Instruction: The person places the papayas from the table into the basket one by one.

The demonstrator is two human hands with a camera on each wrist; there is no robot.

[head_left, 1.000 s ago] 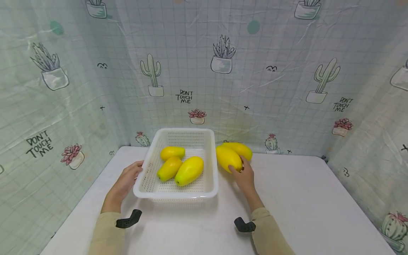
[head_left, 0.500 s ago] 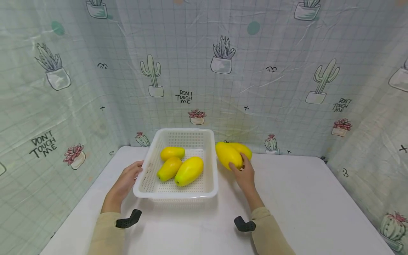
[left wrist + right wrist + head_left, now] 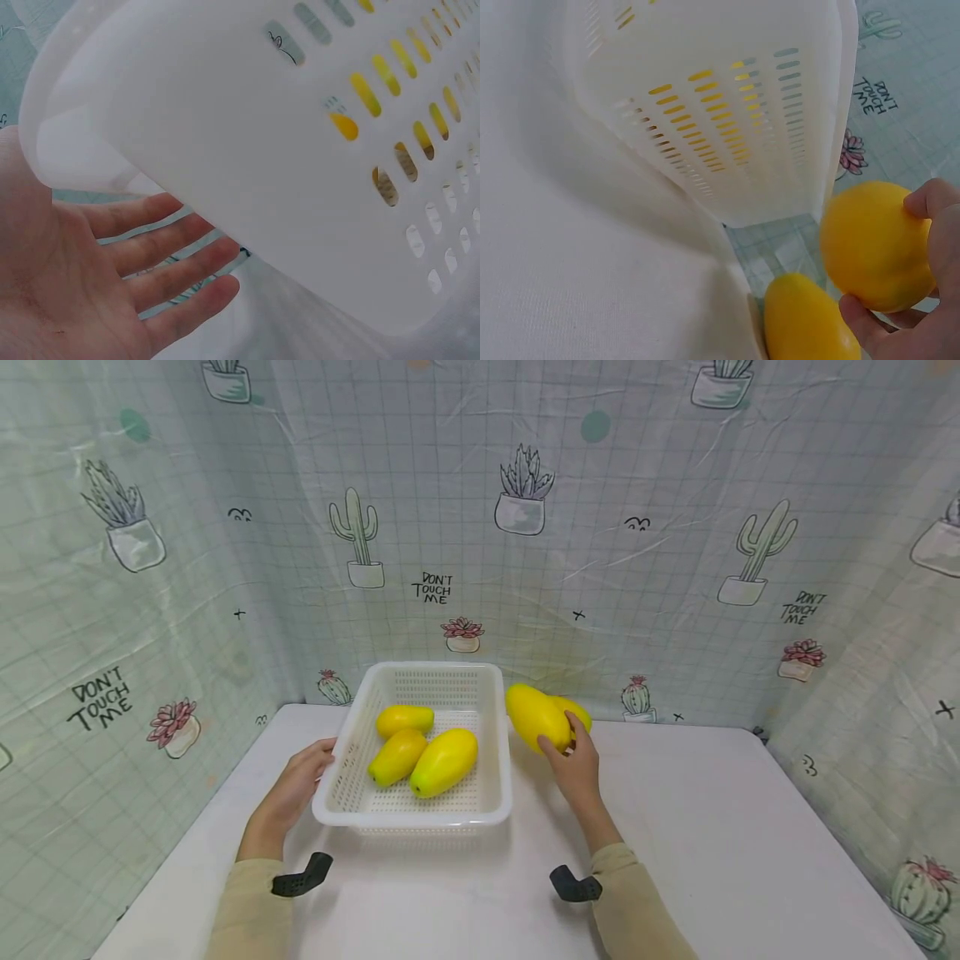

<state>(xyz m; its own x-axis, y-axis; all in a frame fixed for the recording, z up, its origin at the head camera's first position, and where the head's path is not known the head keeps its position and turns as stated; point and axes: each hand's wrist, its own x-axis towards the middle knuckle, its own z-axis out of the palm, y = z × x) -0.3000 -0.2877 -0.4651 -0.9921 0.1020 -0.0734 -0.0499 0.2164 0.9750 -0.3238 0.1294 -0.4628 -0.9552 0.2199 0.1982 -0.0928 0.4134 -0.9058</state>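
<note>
My right hand grips a yellow papaya, thumb and fingers round its near end, just right of the basket. In the right wrist view this papaya is raised beside the basket wall, with a second papaya below it on the table. From the head, that second papaya is partly hidden behind the held one. My left hand is at the left side of the white basket; in the left wrist view its fingers are extended against the wall.
Inside the basket lie three papayas, one at the back, one at the left and a larger one at the right. A patterned curtain encloses the white table at the back and sides.
The right hand has raised the papaya slightly and tilted it off the table, away from the one behind. My left hand and the basket stay in place.
</note>
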